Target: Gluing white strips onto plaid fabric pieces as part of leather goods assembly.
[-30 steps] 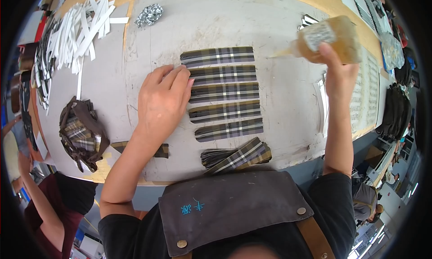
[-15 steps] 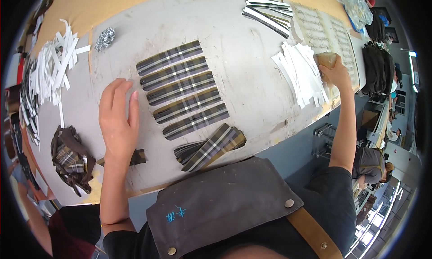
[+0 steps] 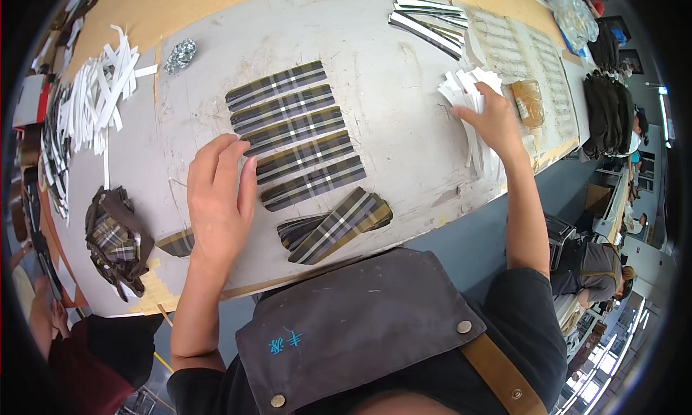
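Observation:
Several plaid fabric strips (image 3: 299,130) in olive, black and white lie side by side on the grey tabletop. My left hand (image 3: 220,191) is at their left edge, its fingers stretched and thumb apart, holding nothing. My right hand (image 3: 497,123) reaches over a fanned pile of white strips (image 3: 472,152) at the right; its thumb and forefinger are apart above the pile, and the other fingers are partly hidden. A tan block (image 3: 528,103) stands just right of that hand. Nearer me, a loose stack of plaid strips (image 3: 335,227) lies by the table's front edge.
A tangled heap of white strips (image 3: 97,101) and a crumpled silvery ball (image 3: 180,56) lie at the left. Below them is a dark cloth bundle (image 3: 119,242). Black-and-white strips (image 3: 430,25) lie at the far right. Another person (image 3: 90,364) is at the lower left.
My right hand has let go of the tan block and moved left over the white strips. My left hand has shifted right, closer to the plaid strips.

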`<state>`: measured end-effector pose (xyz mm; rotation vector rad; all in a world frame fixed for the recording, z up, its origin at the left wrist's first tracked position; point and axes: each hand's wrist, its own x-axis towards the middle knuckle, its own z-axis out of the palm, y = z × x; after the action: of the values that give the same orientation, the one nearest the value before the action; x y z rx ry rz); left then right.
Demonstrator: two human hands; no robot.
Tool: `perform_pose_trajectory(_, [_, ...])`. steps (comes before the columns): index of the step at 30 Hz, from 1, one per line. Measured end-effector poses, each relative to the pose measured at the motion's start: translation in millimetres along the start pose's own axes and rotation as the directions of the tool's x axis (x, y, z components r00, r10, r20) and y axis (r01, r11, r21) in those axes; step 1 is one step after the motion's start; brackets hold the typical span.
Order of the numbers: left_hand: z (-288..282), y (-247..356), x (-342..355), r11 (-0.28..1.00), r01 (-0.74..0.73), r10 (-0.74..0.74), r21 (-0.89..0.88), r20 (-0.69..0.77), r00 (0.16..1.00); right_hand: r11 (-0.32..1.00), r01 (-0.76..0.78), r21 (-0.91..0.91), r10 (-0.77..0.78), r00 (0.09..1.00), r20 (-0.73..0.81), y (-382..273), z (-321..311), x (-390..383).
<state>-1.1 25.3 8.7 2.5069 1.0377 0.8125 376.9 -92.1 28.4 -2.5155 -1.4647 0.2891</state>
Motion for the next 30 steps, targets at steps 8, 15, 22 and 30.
perform_pose_trajectory(8, [1,0,1,1.000,-0.010,0.010,-0.016,-0.010,1.000,0.988,0.155,0.019,-0.151,0.982,-0.111,27,-13,8])
perform_pose_trajectory(15, [-1,1,1,1.000,0.005,-0.005,-0.018,-0.014,1.000,0.998,-0.036,0.057,0.031,0.996,0.088,-8,-39,16])
perform_pose_trajectory(22, [-3,7,5,0.999,0.000,0.000,-0.033,-0.013,1.000,0.953,0.298,-0.059,-0.301,0.951,-0.071,-23,-42,23])
perform_pose_trajectory(30, [10,41,7,0.859,0.105,-0.052,-0.501,0.118,0.992,0.795,-0.120,0.595,-0.415,0.608,0.677,-106,-26,-16])
